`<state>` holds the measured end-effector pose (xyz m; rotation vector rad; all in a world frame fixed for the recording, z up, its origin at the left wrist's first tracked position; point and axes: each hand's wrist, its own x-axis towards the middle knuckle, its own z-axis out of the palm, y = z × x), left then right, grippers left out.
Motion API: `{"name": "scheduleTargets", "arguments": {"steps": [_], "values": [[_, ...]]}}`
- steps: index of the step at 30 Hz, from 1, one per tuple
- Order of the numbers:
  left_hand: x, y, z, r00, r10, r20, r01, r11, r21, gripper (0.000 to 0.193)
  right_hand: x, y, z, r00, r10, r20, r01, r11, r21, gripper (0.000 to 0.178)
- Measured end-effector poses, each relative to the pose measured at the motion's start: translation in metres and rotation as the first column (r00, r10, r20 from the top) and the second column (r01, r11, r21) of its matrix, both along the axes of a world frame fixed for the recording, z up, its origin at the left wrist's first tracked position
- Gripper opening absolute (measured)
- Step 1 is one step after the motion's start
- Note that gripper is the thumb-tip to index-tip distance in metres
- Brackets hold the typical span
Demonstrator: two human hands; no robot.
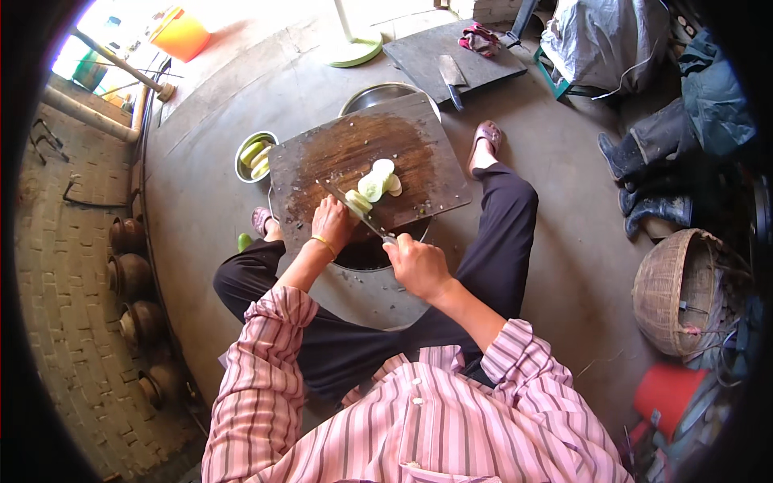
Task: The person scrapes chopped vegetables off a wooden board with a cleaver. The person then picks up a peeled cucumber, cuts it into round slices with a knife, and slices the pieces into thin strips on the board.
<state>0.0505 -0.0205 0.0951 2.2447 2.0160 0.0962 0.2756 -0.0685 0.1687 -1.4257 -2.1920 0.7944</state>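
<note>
A dark, wet wooden cutting board [366, 133] lies level between my knees. My right hand [418, 267] is closed round the handle of a kitchen knife [372, 226], whose blade points away to the left over the board. On the left side of the blade, my left hand [332, 221] bends its fingers down at the board's near edge, pressed on a cucumber that they mostly cover. Freshly cut pale green slices [359, 201] lean against the blade's other side. Several round cucumber slices [378, 180] lie overlapped just beyond.
Left of the board stands a metal bowl [256, 156] of peeled cucumber pieces. A metal basin [386, 95] shows behind the board. A cleaver [452, 79] rests on a low dark table [483, 68]. To the right are a wicker basket [672, 294], a red bucket [668, 398] and rubber boots [656, 211].
</note>
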Motion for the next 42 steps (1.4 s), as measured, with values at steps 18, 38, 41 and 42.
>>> {"name": "scheduleTargets", "arguments": {"steps": [18,38,41,42], "values": [[0.019,-0.004,0.014,0.998,0.058,0.002,-0.058,0.996,0.063,0.056,-0.039,0.043,-0.056,0.997,-0.078,-0.01,0.077,0.996,-0.033,0.034],[0.013,-0.008,0.003,0.994,0.088,0.069,-0.094,0.992,0.088,0.043,-0.027,0.021,-0.03,0.999,-0.032,0.007,0.032,0.996,-0.078,0.034],[0.014,-0.008,0.003,0.996,0.074,0.054,-0.079,0.992,0.102,0.044,-0.039,0.032,-0.042,0.998,-0.044,0.036,0.046,0.997,-0.068,0.035],[0.015,-0.007,0.004,0.997,0.062,0.053,-0.069,0.988,0.137,0.045,-0.041,0.035,-0.043,0.998,-0.044,0.044,0.047,0.997,-0.058,0.035]]}}
